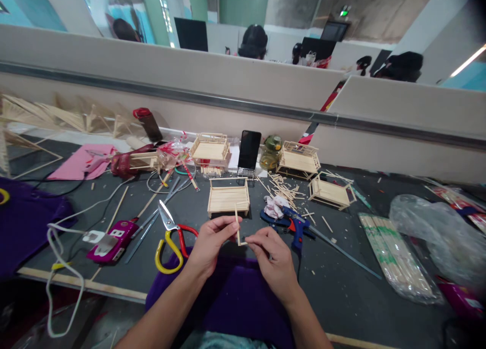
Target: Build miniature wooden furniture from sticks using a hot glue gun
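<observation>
Between thumb and fingers, my left hand pinches a thin wooden stick held nearly upright. A short stick piece meets its lower end at about a right angle, and my right hand pinches the other end of that piece. Whether the two are glued cannot be seen. Just beyond my hands stands a small stick-built bed frame with a slatted top. Scissors with yellow and red handles lie open left of my left hand. Right of my right hand is a blue glue gun.
More stick models, a phone and a green bottle stand along the back. Loose sticks are scattered behind the glue gun. A purple power strip with a white cable sits left; bagged sticks lie right.
</observation>
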`<action>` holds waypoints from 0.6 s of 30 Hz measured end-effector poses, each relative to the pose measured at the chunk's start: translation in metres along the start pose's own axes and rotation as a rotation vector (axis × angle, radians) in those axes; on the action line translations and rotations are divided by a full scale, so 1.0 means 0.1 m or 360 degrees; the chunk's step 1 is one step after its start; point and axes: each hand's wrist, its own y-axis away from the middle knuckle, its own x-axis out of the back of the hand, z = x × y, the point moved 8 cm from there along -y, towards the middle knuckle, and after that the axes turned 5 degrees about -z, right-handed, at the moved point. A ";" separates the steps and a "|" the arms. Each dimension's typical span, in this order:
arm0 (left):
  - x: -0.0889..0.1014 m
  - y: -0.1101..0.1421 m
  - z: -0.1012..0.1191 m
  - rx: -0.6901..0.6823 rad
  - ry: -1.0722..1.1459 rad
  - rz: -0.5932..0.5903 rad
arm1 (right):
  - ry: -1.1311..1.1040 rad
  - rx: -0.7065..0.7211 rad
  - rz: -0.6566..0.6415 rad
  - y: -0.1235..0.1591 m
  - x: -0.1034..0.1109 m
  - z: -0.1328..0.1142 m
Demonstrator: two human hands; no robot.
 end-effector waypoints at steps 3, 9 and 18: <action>0.00 0.00 -0.01 -0.0003 -0.0002 -0.0007 | 0.0005 0.0003 0.0000 0.00 0.00 0.00; 0.00 -0.01 -0.01 -0.0005 -0.0003 -0.0007 | -0.0005 0.0009 0.0013 0.00 0.01 -0.01; 0.00 0.00 0.00 0.0044 0.0046 0.0001 | -0.0035 -0.0022 -0.0007 0.00 0.02 0.03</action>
